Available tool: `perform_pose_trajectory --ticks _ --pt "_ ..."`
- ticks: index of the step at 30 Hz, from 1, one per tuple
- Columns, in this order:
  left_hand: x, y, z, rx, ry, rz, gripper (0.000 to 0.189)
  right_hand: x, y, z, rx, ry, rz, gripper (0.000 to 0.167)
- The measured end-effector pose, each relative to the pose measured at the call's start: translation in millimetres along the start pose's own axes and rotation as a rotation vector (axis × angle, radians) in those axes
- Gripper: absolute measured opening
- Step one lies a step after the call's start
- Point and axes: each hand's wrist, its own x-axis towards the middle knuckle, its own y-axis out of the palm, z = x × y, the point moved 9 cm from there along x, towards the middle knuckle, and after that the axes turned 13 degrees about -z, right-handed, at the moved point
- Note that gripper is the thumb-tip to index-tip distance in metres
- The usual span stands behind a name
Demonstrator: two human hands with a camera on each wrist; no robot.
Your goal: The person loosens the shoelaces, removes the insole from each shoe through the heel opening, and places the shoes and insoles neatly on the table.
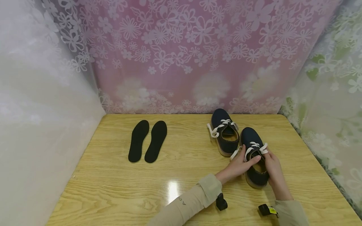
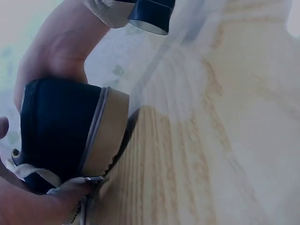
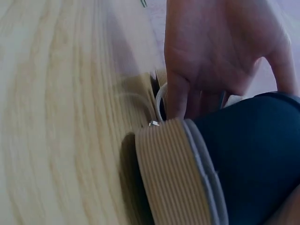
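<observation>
A dark navy sneaker [image 1: 256,178] with white laces stands on the wooden table, toe pointing to the back, between both hands. My left hand [image 1: 240,163] grips its left side, thumb reaching over the opening near the laces and fingers down by the sole. Along the right side my right hand [image 1: 273,166] holds the upper; its fingers are partly hidden. The tan ribbed sole [image 3: 171,173] shows in the right wrist view, and the heel [image 2: 63,126] fills the left of the left wrist view. Its matching sneaker [image 1: 223,131] stands just behind and to the left.
Two black insoles [image 1: 139,141] lie side by side on the left half of the wooden table [image 1: 113,194]. A pink floral curtain [image 1: 181,56] hangs behind, with pale sheets at both sides. Small black cameras [image 1: 221,201] are at the wrists.
</observation>
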Motion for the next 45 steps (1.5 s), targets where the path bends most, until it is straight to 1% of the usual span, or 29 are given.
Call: perform_pose_trajectory --ticks 3,5,7,12,14,17,21,24,27,31,33,35,37,40,43,45 --pt "-1.2 -3.5 -0.8 0.022 0.012 -0.020 0.083 -3.5 -3.5 -1.7 0.078 0.046 -0.060 0.057" --pt "-2.6 -6.4 -2.1 0.047 0.021 -0.041 0.083 -8.9 -6.1 -3.2 0.149 0.076 -0.105 0.057" --pt "-4.3 -9.8 -3.5 0.062 0.027 -0.064 0.083 -16.0 -6.6 -4.6 0.213 0.096 -0.132 0.057" --pt "-8.5 -13.8 -4.9 0.060 0.018 -0.078 0.079 -27.6 -7.1 -5.6 0.322 0.092 -0.226 0.056" --pt "-9.8 -13.7 -5.5 0.082 0.018 -0.066 0.078 -26.7 -6.8 -5.9 0.362 0.090 -0.265 0.055" --pt "-10.2 -12.2 -6.2 0.106 0.021 -0.054 0.078 -20.4 -4.0 -6.0 0.389 0.087 -0.287 0.056" --pt "-8.3 -10.3 -5.8 0.070 0.035 -0.061 0.078 -7.9 2.4 -3.8 0.339 0.065 -0.279 0.059" --pt "-6.8 -9.7 -6.9 0.020 0.066 -0.069 0.076 2.4 7.3 -1.5 0.301 0.059 -0.269 0.059" --pt "-6.1 -9.2 -7.8 -0.017 0.099 -0.074 0.073 14.2 10.6 1.8 0.289 0.050 -0.273 0.058" --pt "-6.4 -8.8 -6.9 -0.019 0.121 -0.092 0.072 28.8 12.4 8.1 0.261 0.017 -0.293 0.058" --pt "-6.0 -9.1 -5.6 -0.007 0.120 -0.104 0.074 35.7 14.1 12.5 0.239 -0.008 -0.290 0.056" --pt "-6.2 -10.2 -3.5 0.008 0.101 -0.115 0.076 42.9 15.6 15.8 0.208 -0.026 -0.295 0.054" --pt "-6.9 -11.7 -1.5 0.054 0.077 -0.134 0.079 50.5 16.7 18.7 0.161 -0.054 -0.299 0.052" --pt "-10.0 -12.9 -1.1 0.144 0.058 -0.149 0.081 62.4 17.0 22.5 0.059 -0.103 -0.313 0.053" --pt "-13.1 -13.2 -3.6 0.234 0.088 -0.141 0.081 73.3 18.8 24.7 0.002 -0.131 -0.292 0.055" --pt "-15.3 -14.4 -6.5 0.269 0.116 -0.126 0.078 79.2 21.1 24.8 -0.004 -0.121 -0.265 0.056"
